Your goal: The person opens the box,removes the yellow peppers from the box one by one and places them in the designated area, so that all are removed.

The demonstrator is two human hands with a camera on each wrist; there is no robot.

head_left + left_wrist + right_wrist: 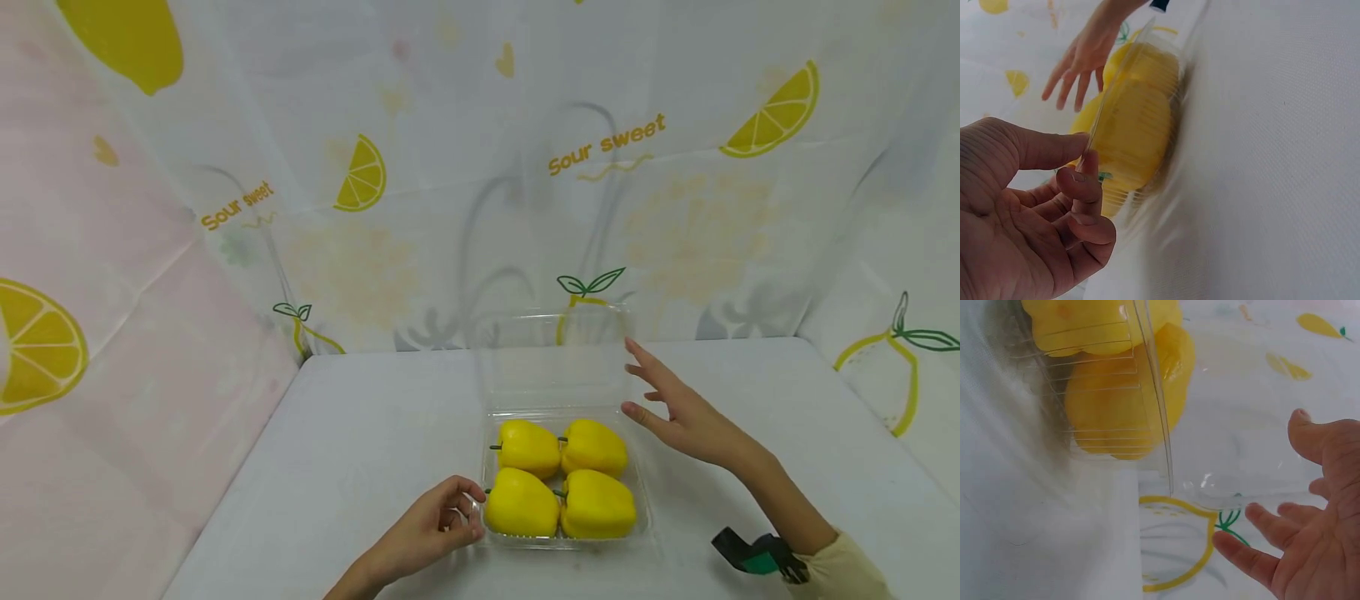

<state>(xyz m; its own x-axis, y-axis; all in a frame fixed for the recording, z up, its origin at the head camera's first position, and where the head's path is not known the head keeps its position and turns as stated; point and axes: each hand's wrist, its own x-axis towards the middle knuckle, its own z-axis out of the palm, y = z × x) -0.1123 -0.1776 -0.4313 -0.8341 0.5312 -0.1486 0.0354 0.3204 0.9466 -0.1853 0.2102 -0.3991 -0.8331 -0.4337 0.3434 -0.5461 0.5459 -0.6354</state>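
Several yellow bell peppers [597,505] with short green stems sit in a clear plastic clamshell box [566,547]. Its transparent lid [555,362] stands raised at the far side. My left hand [431,527] pinches the box's near left rim between thumb and fingers; the left wrist view shows the thumb on top of the rim [1124,69]. To the right of the lid, my right hand [688,418] is held up with its fingers spread and nothing in its grasp. In the right wrist view those fingers [1244,557] reach alongside the lid's edge.
The box stands on a white-covered table [360,433]. Behind and beside it hang white and pink cloths [420,258] printed with lemons and lettering. A black and green strap [759,557] is at the right wrist, by a beige sleeve [840,573].
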